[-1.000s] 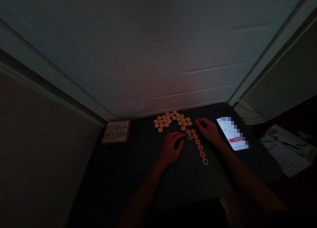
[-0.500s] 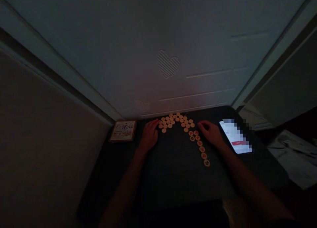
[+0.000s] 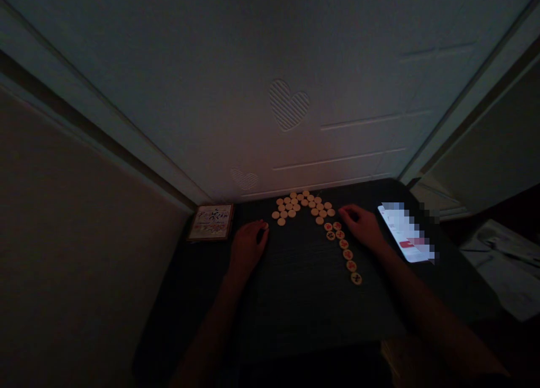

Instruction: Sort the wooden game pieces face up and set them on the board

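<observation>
Where the dark bench (image 3: 295,298) meets the white panelled wall (image 3: 337,95), pale round wooden discs (image 3: 301,205) cluster against the back edge. Left hand (image 3: 247,247): fingers curled, tips on a single pale disc (image 3: 265,225) left of the cluster; gripped or only touched, cannot tell. Right hand (image 3: 363,228): flat, loosely open, empty, between a slanting row of red-marked discs (image 3: 343,247) and a lit phone (image 3: 407,233). Square printed box (image 3: 211,222) near left edge. Broad bench top shows between the hands and the near edge.
</observation>
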Available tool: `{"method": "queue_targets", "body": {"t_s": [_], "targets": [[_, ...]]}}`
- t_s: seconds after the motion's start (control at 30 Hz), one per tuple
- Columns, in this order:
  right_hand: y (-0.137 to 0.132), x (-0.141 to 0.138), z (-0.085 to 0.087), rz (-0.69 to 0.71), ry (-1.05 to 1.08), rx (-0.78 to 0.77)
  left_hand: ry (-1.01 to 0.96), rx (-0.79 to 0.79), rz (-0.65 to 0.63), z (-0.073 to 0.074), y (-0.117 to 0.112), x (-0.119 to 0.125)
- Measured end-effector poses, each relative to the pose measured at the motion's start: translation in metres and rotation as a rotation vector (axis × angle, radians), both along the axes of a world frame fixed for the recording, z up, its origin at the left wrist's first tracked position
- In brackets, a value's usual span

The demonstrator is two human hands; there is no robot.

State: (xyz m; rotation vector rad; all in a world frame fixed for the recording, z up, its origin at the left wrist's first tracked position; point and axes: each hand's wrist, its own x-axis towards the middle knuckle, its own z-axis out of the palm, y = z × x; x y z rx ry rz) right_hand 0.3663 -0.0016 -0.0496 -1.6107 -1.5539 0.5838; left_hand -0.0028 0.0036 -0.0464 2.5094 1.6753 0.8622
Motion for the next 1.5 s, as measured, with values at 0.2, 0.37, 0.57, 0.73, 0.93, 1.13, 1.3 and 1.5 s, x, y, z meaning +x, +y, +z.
{"method": "queue_targets", "body": {"t_s": [0.2,0.37,0.57,0.73,0.93,1.13,1.3,1.5], "targets": [[0.0,-0.001,0.001,0.002,-0.019,0.011,0.05,-0.066,-0.147,0.017,-0.016,0.015],[-0.001,-0.002,0.004,0.005,-0.02,0.027,0.001,-0.174,-0.355,0.02,-0.027,0.04],[-0.002,-0.003,0.004,0.021,-0.031,0.044,-0.171,-0.287,-0.466,0.027,-0.02,0.072],[-0.006,-0.008,0.008,0.026,-0.076,0.134,-0.273,-0.259,-0.441,0.036,0.003,0.099],[-0.016,-0.014,0.018,0.13,-0.145,0.271,-0.499,-0.253,-0.378,0.017,0.006,0.116],[-0.02,-0.02,0.027,0.208,-0.139,0.301,-0.684,-0.342,-0.324,0.013,-0.003,0.117],[-0.025,-0.026,0.031,0.3,-0.125,0.319,-0.823,-0.462,-0.31,0.017,-0.01,0.122],[-0.028,-0.033,0.032,0.405,-0.14,0.309,-0.929,-0.577,-0.333,0.012,-0.016,0.125]]}}
